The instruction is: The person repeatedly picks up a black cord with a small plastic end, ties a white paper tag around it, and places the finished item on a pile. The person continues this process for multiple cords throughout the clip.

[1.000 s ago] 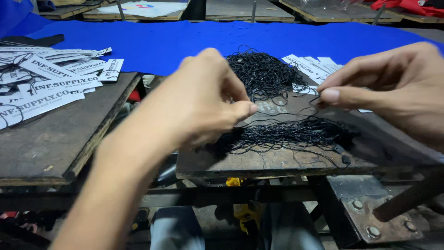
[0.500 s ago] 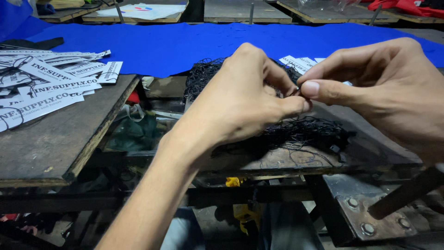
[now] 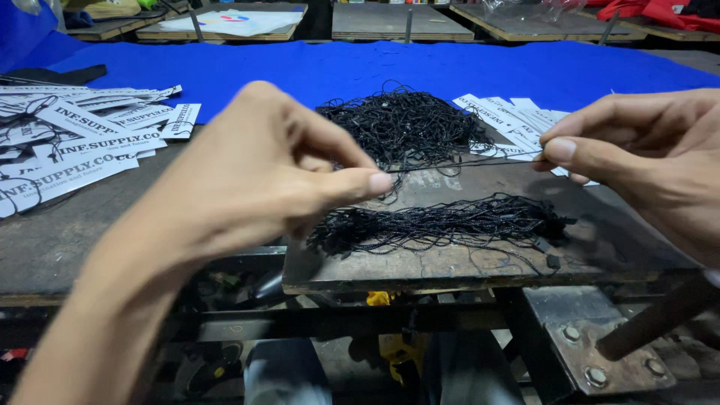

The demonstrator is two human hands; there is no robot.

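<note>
Dozens of white paper tags [image 3: 71,146] with dark print lie fanned over the dark worktop [image 3: 52,240] at far left, loose and overlapping, in no bin or tray that I can see. Next comes my left hand [image 3: 255,180], raised over the gap between the worktop and a worn wooden board [image 3: 450,262]; its thumb and forefinger are pressed tight together on one end of a thin black string [image 3: 465,163]. That string runs taut and nearly level across to my right hand [image 3: 645,157], which nips the other end between thumb and forefinger just as narrowly. Behind the string, a tangled heap of black strings [image 3: 405,124] sits where the board meets the blue cloth [image 3: 360,71], and below the string a straighter bundle of black strings [image 3: 442,223] lies lengthwise on the board, well apart from both hands. More white tags [image 3: 506,116] spread beside the heap, partly hidden by my right hand. No boxes or other containers hold any of this; everything rests straight on the surfaces. Under the board at right, a grey metal bracket [image 3: 600,345] with bolts shows.
</note>
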